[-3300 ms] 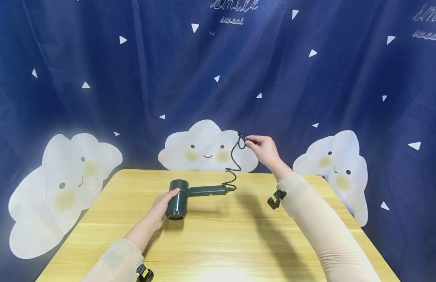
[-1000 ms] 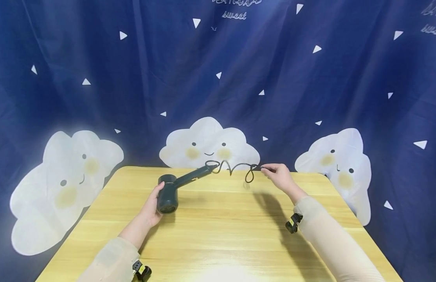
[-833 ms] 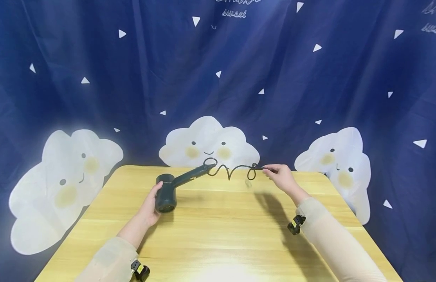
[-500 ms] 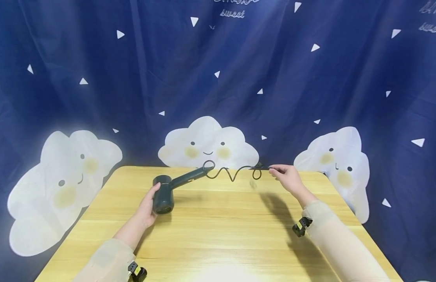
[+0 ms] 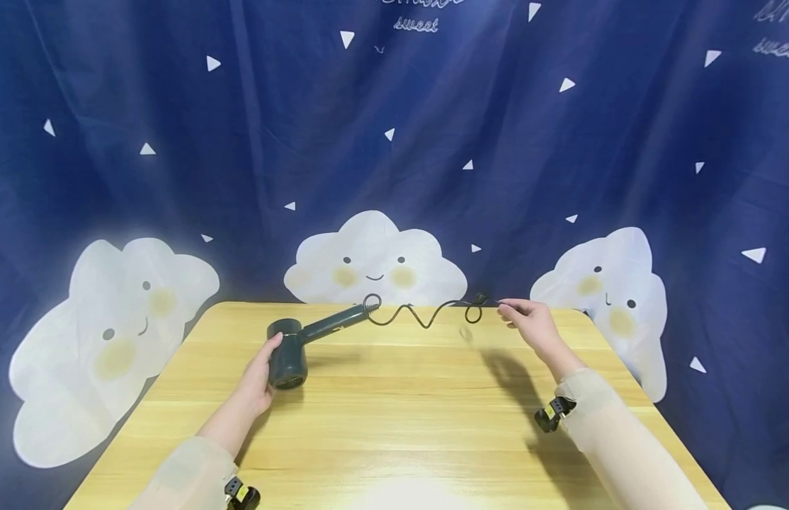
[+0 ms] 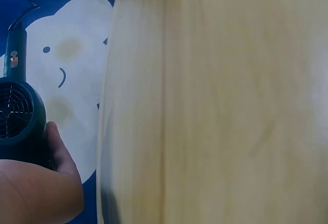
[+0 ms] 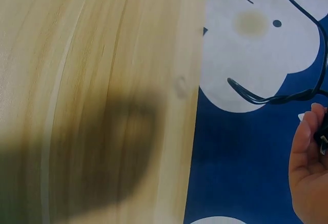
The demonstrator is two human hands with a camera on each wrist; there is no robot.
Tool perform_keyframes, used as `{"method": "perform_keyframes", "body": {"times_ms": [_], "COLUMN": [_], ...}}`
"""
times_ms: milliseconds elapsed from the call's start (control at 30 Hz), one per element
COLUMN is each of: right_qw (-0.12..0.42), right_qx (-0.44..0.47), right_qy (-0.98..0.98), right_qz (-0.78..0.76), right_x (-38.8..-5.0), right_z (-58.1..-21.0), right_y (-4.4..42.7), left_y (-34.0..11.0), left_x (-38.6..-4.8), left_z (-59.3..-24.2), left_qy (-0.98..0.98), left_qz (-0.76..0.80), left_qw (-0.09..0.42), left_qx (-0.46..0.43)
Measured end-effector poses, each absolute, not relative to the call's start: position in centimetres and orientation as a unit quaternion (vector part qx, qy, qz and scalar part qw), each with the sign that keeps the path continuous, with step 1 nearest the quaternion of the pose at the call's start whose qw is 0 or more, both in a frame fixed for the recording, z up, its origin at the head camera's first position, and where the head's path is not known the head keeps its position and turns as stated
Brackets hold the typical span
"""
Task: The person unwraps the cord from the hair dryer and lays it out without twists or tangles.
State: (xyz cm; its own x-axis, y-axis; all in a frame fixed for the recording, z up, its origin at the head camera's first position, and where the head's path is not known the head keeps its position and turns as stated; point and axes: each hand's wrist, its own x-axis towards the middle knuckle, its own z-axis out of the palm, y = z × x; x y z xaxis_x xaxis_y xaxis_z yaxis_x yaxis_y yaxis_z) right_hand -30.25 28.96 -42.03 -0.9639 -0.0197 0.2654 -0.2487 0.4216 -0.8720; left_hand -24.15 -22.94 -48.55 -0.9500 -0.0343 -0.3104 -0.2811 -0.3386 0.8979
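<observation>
My left hand grips the round barrel of a dark green hair dryer, thumb on its side, above the left part of the table. The dryer's handle points right and away, tilted upward. From its end a wavy black cord stretches to my right hand, which pinches the far end. In the right wrist view, a black plug with a bit of metal shows at the fingers, partly cut off by the frame edge. A bundled loop of cord hangs beside it. The left wrist view shows the dryer's round grille.
A light wooden table lies beneath both hands, its far edge just behind the cord. Beyond it hangs a dark blue curtain with white smiling clouds. Small black devices sit on both wrists.
The dryer has tilted up and shifted left with my left hand. My right hand has come down and moved right, drawing the cord out wider. Both grips stay.
</observation>
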Motion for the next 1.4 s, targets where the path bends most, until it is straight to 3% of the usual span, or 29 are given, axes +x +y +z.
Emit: {"method": "perform_keyframes", "body": {"times_ms": [667,1400], "right_qw": [0.090,0.078], "right_qx": [0.032,0.009], "right_qy": [-0.735,-0.643], "right_qz": [0.671,0.761], "right_x": [-29.7,-28.3], "right_z": [-41.8,-41.5], "right_y": [31.1,34.1], "left_y": [-24.8,-26.6], "left_x": [-24.0,-22.8], "left_z": [-48.0,-47.9], "left_qy": [0.606,0.620], "left_qz": [0.779,0.764], "left_qw": [0.047,0.047], "left_qx": [-0.157,-0.171]}}
